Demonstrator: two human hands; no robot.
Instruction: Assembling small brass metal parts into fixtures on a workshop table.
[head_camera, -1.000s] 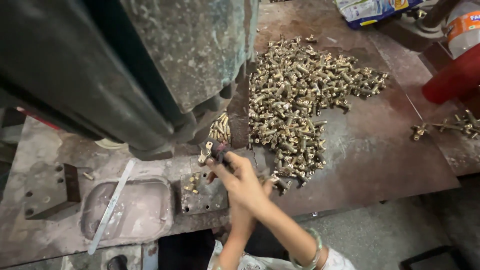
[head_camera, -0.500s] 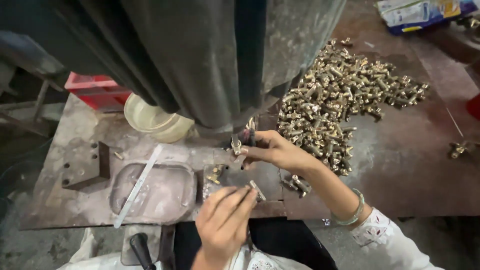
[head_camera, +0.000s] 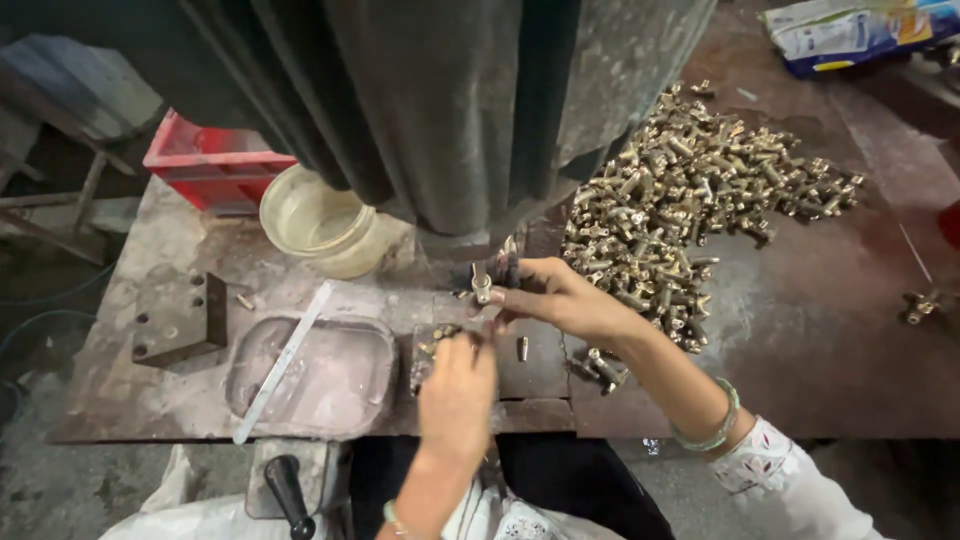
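Both hands work close together at the near edge of the desk (head_camera: 800, 340), directly below the dark machine body (head_camera: 450, 110).

Head view:

1. Right hand (head_camera: 560, 300): forearm enters from the lower right, wrist bent toward the machine. Fingers are pinched closed on a small brass fitting (head_camera: 483, 285), held upright just beside the base of the machine. A green bangle (head_camera: 715, 425) sits on the wrist above a white patterned sleeve (head_camera: 800, 480).

2. Left hand (head_camera: 458, 385): forearm rises from the bottom edge, back of the hand up. Fingertips curl down onto small brass parts (head_camera: 440, 332) on a dark steel block (head_camera: 530, 370); whether they actually grip one cannot be told.

3. Held fitting: short, dull gold, cylindrical, partly hidden by the fingertips. A single loose pin (head_camera: 522, 348) stands on the block between the two hands.

4. Surroundings: a large heap of brass fittings (head_camera: 690, 190) lies beyond the right hand. A shallow metal tray (head_camera: 370, 385) with a flat strip (head_camera: 285, 360) across it lies just left of the left hand. Farther left is a drilled steel block (head_camera: 180, 318). A pale plastic bowl (head_camera: 315, 220) and a red crate (head_camera: 215, 165) sit beyond the tray.
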